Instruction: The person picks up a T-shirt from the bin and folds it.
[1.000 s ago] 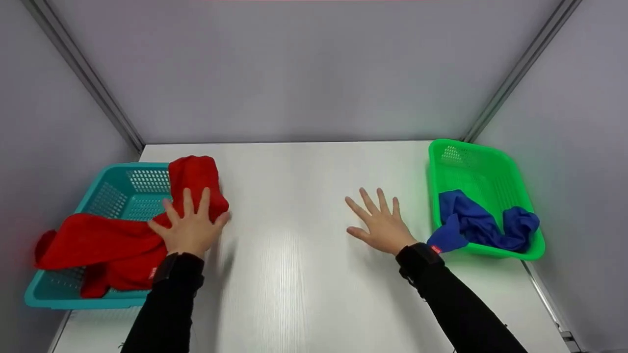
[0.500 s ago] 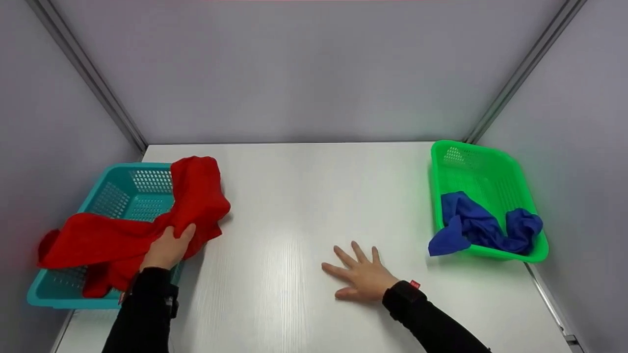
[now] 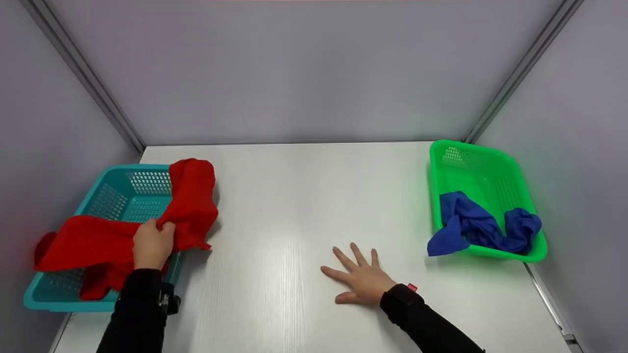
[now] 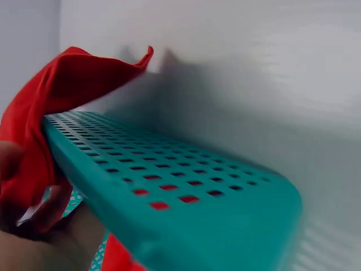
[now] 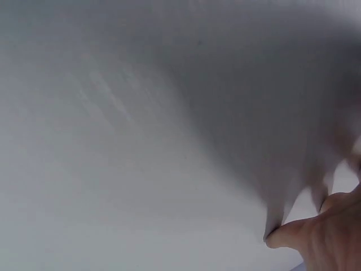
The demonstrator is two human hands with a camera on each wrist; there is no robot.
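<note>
A red cloth [image 3: 194, 201] lies draped across the teal basket [image 3: 142, 208], with one end hanging over its right rim. My left hand [image 3: 153, 243] grips a bunched part of the cloth near that rim, thumb and fingers pinching the fabric. In the left wrist view, the red cloth [image 4: 34, 130] folds over the basket's perforated side [image 4: 169, 180], beside my curled fingers [image 4: 53, 209]. My right hand [image 3: 364, 278] rests on the white table with its fingers spread, holding nothing. The right wrist view shows its thumb [image 5: 287, 234] touching the surface.
A green basket [image 3: 471, 171] stands at the right of the table, a blue cloth [image 3: 478, 225] lying in it with one corner over the front rim. Grey panels [image 3: 304, 73] enclose the table [image 3: 274, 206] at the back and both sides.
My left hand has gone from spread over the red cloth to gripping it, and the cloth's right end has shifted slightly left. My right hand has come down and nearer, onto the table.
</note>
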